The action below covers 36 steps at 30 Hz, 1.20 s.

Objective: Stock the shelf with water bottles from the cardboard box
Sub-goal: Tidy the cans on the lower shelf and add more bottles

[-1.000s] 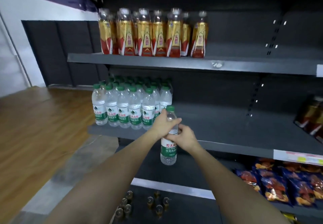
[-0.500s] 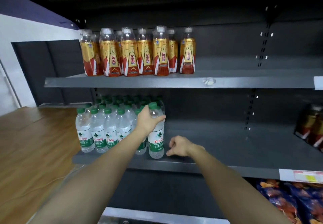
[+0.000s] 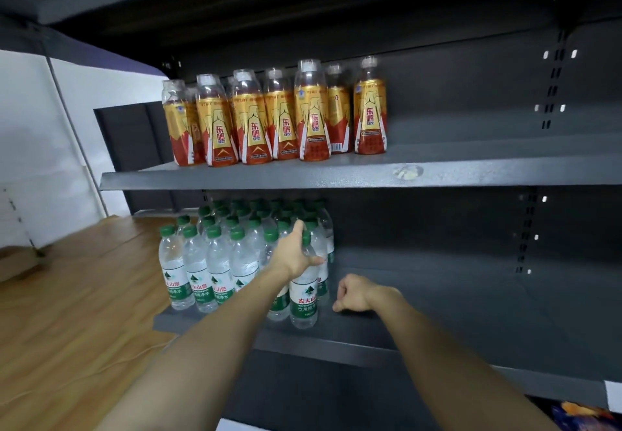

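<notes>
Standing upright, clear green-capped water bottle [image 3: 304,291].

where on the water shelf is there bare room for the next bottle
Bare shelf runs right of the water bottle that the left hand grips, past the right hand resting there. Crowded: the green-capped bottles fill the left end.

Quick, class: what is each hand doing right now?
Left hand: gripping the upper part of a water bottle standing on the shelf.
Right hand: fingers curled, holding nothing, resting on the shelf.
</notes>
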Each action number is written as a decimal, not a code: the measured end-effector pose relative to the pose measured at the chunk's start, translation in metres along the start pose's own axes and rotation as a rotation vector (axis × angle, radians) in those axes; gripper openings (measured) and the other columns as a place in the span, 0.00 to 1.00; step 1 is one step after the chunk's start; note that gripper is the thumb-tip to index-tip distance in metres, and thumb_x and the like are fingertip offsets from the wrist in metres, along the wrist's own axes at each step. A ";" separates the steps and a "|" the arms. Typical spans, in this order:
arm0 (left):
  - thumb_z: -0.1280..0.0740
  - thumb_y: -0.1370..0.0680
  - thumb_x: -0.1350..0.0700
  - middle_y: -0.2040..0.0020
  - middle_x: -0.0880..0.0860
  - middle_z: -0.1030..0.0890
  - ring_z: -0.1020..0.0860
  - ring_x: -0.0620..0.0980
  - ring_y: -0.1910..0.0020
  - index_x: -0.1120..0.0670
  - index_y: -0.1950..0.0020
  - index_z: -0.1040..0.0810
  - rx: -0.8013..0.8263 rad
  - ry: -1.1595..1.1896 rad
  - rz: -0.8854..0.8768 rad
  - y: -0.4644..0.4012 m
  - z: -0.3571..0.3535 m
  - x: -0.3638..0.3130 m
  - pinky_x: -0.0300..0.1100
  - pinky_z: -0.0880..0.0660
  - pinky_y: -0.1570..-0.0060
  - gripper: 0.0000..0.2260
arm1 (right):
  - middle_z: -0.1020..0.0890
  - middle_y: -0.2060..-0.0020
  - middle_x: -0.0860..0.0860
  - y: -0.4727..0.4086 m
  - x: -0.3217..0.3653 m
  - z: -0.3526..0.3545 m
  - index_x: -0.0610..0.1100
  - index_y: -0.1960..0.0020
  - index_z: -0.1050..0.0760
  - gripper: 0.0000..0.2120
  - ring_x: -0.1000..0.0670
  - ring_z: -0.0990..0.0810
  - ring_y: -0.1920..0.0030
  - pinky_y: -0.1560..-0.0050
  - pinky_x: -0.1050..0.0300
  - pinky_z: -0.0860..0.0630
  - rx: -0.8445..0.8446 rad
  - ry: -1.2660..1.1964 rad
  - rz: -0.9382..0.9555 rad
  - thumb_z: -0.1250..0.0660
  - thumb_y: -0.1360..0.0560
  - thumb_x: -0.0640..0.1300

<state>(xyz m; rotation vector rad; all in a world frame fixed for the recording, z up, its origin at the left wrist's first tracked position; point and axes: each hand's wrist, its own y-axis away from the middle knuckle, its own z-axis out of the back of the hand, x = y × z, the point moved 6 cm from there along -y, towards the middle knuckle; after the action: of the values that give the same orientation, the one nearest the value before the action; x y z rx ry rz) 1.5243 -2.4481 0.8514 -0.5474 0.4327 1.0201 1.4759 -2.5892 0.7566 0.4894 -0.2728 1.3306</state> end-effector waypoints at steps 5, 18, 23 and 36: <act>0.24 0.31 0.42 0.29 0.58 0.34 0.32 0.59 0.33 0.53 0.25 0.39 -0.002 -0.516 -0.032 -0.006 0.015 -0.002 0.51 0.27 0.40 0.40 | 0.19 0.42 0.46 -0.007 0.004 0.000 0.45 0.46 0.23 0.13 0.46 0.21 0.42 0.44 0.54 0.27 0.055 0.058 0.025 0.27 0.27 0.50; 0.22 0.31 0.56 0.26 0.59 0.43 0.25 0.64 0.40 0.52 0.29 0.38 0.149 -0.526 -0.066 -0.021 0.001 0.007 0.57 0.25 0.42 0.36 | 0.23 0.41 0.46 -0.031 0.015 -0.019 0.47 0.42 0.26 0.16 0.45 0.21 0.44 0.45 0.50 0.25 0.058 0.286 0.091 0.30 0.29 0.49; 0.24 0.28 0.57 0.26 0.58 0.46 0.23 0.62 0.45 0.51 0.28 0.40 0.164 -0.521 -0.080 -0.022 0.003 0.015 0.54 0.24 0.45 0.35 | 0.22 0.42 0.46 -0.038 0.020 -0.023 0.45 0.42 0.26 0.16 0.44 0.21 0.45 0.48 0.51 0.24 0.021 0.244 0.110 0.31 0.28 0.48; 0.26 0.27 0.61 0.24 0.57 0.53 0.25 0.63 0.41 0.48 0.25 0.43 0.180 -0.462 -0.082 -0.018 0.002 0.018 0.52 0.23 0.49 0.37 | 0.24 0.40 0.46 -0.022 0.041 -0.029 0.45 0.40 0.26 0.17 0.44 0.24 0.41 0.44 0.51 0.26 -0.056 0.217 0.133 0.32 0.26 0.50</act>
<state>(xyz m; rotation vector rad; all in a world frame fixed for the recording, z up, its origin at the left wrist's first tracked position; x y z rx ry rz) 1.5485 -2.4426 0.8468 -0.1566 0.0881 0.9814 1.5040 -2.5434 0.7462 0.2802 -0.1641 1.4884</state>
